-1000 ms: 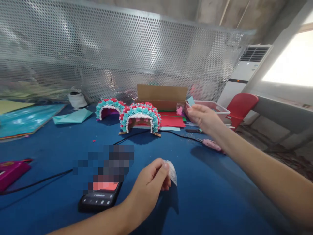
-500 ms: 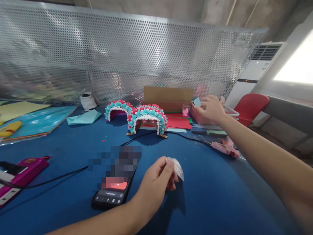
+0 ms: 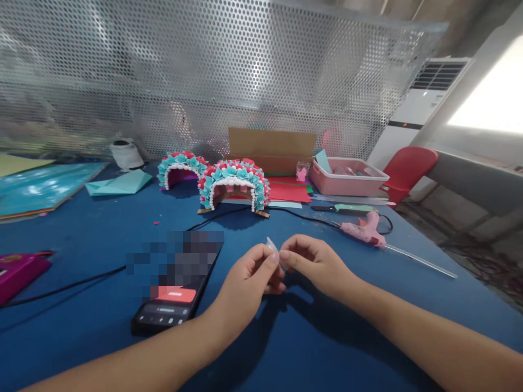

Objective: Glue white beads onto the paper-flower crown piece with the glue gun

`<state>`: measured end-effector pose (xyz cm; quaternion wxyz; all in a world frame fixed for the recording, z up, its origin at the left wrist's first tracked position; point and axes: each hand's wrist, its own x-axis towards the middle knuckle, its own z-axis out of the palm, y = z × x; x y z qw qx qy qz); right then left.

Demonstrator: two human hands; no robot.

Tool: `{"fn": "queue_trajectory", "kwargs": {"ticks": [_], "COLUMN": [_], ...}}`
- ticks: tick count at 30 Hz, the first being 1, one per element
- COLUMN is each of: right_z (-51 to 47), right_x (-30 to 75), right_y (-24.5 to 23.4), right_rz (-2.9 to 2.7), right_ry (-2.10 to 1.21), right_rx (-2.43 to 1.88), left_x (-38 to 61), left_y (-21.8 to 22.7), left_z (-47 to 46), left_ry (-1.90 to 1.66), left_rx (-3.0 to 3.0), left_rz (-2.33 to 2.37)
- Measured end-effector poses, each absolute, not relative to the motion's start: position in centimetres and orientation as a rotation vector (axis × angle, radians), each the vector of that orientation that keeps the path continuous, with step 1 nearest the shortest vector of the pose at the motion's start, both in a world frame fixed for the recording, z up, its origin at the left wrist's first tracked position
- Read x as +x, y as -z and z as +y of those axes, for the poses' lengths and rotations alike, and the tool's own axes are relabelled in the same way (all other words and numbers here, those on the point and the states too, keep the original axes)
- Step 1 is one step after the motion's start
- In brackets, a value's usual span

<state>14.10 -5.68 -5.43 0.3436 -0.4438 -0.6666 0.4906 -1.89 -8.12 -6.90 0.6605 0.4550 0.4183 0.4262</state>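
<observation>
Both hands meet just above the blue table (image 3: 98, 228) in the middle of the view. My left hand (image 3: 249, 280) pinches a small clear plastic bag (image 3: 273, 247) between thumb and forefinger. My right hand (image 3: 316, 261) has its fingertips closed on the same bag from the right. A black phone (image 3: 171, 294) lies on the table to the left of my left hand, its screen lit.
Two arch-shaped ornaments (image 3: 233, 185) covered in teal and red paper flowers stand further back. A pink glue gun (image 3: 363, 228) and its black cable lie at the right. A pink tray (image 3: 347, 177), a cardboard box (image 3: 272, 149), coloured paper sheets (image 3: 44, 185) and a perforated metal screen (image 3: 204, 76) lie behind.
My right hand has come back from the pink tray to the middle and closed on the small bag. The blue paper piece it held now stands in the tray.
</observation>
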Motion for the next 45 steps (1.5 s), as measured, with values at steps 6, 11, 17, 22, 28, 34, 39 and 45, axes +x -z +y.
{"fn": "queue_trajectory", "kwargs": {"ticks": [6,11,17,22,28,34,39,45], "right_z": [-5.5,-5.8,-6.6,-6.8,-5.5,-5.4,-6.1,-5.8], "right_x": [14.9,15.7,15.0,14.5,15.4,15.9,15.9,16.2], "right_y": [4.7,4.3,4.6,5.1,5.1,4.6,4.6,4.2], "right_rz": [-2.02,-1.988,-1.93,-1.591,-1.455,-1.851,-1.779,-1.893], "right_ry": [-0.99,-1.033,-1.136,-1.63,-1.689,-1.122,-1.057,-0.86], "right_rx": [-1.199,-1.189,-1.23,-1.059,-0.895,-0.979,-0.862,-0.941], "left_x": [-1.9,-2.3,-2.4,-2.6,-3.3,-3.5,-3.6,-3.1], "left_y": [7.2,7.5,7.3,7.0,6.7,6.5,6.7,6.5], "left_z": [-7.9,-7.8,-8.1,-8.4,-8.6,-9.4,-8.4,-7.8], "left_ry": [-0.941,-0.91,-0.883,-0.962,-0.937,-1.204,-1.185,-0.966], "left_rx": [1.055,1.159,1.212,1.392,1.81,1.898,1.756,1.245], "left_rz": [0.929,0.901,0.913,0.898,0.987,1.114,1.15,0.889]}}
